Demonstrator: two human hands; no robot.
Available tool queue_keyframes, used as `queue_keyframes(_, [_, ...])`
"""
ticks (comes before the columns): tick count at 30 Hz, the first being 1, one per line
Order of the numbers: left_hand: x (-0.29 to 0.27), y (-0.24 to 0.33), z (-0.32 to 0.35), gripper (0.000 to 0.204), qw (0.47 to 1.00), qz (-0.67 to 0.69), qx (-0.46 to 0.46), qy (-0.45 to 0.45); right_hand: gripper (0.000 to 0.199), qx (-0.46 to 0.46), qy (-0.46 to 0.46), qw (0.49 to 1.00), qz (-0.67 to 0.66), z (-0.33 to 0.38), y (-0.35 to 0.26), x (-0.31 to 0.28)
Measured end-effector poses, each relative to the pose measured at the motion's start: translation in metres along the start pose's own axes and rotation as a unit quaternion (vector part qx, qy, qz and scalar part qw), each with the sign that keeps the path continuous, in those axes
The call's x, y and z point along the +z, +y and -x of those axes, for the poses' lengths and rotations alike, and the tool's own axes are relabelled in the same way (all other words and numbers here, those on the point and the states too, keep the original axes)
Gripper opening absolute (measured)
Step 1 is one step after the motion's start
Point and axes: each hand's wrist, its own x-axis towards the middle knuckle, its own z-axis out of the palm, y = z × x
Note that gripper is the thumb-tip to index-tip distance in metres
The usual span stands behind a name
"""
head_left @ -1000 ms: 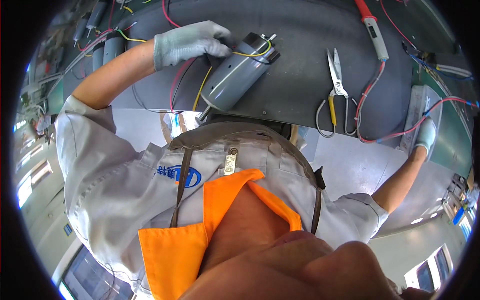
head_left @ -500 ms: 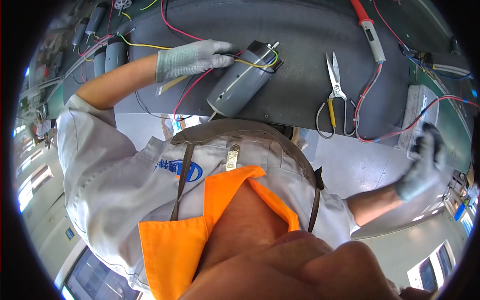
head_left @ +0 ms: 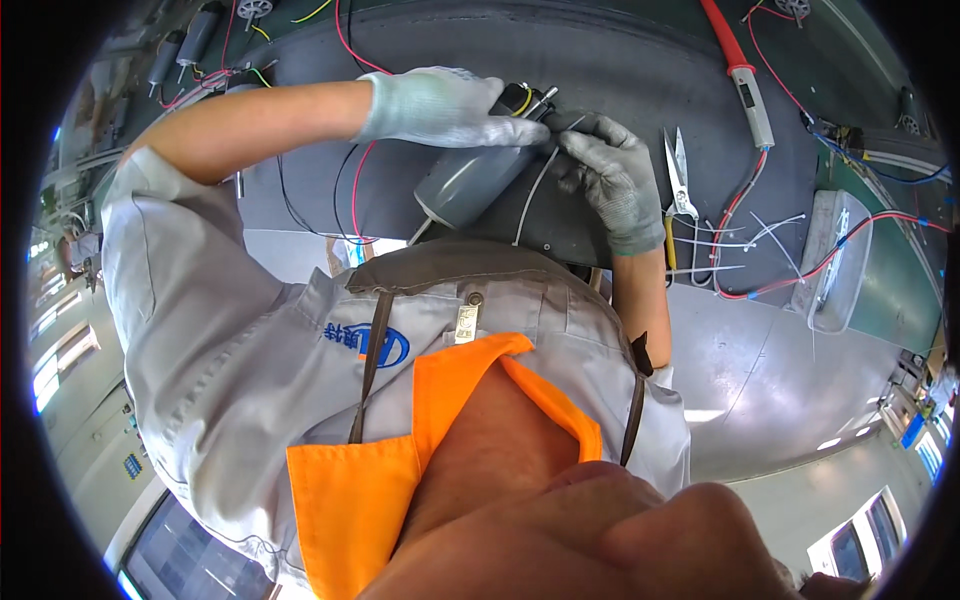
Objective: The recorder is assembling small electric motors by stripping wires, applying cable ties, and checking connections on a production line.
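A grey cylindrical motor [head_left: 470,187] lies tilted on the bench, its metal shaft pointing away to the right. My left hand [head_left: 450,108], in a pale knit glove, grips its shaft end, where a yellow wire loops. My right hand [head_left: 612,170], in a dirtier grey glove, pinches a thin white cable tie [head_left: 532,195] beside the same end. The tie's long tail hangs toward the bench's front edge. Fingers hide the join between tie and wires.
Scissors [head_left: 679,180] lie right of my right hand, with several loose cable ties [head_left: 765,235] nearby. A red-and-white probe-like tool [head_left: 750,100] trails a cable. A clear tray [head_left: 840,290] stands at the right edge. More motors [head_left: 202,35] and wires sit far left.
My right hand has come from the tray at the right to the motor, now with a cable tie. Loose ties now lie by the scissors. My left hand has shifted onto the motor's shaft end.
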Motion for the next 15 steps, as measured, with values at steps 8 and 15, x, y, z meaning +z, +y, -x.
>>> queue_keyframes(8, [0.036,-0.037,-0.013,0.043,0.974,0.005,0.039,0.224,0.02,-0.013,0.041,0.999,0.017,-0.001,-0.015,-0.007])
queue_keyframes(15, [0.029,-0.014,-0.008,0.03,0.926,0.356,-0.034,0.118,0.023,-0.089,0.252,0.939,0.214,-0.005,-0.027,-0.047])
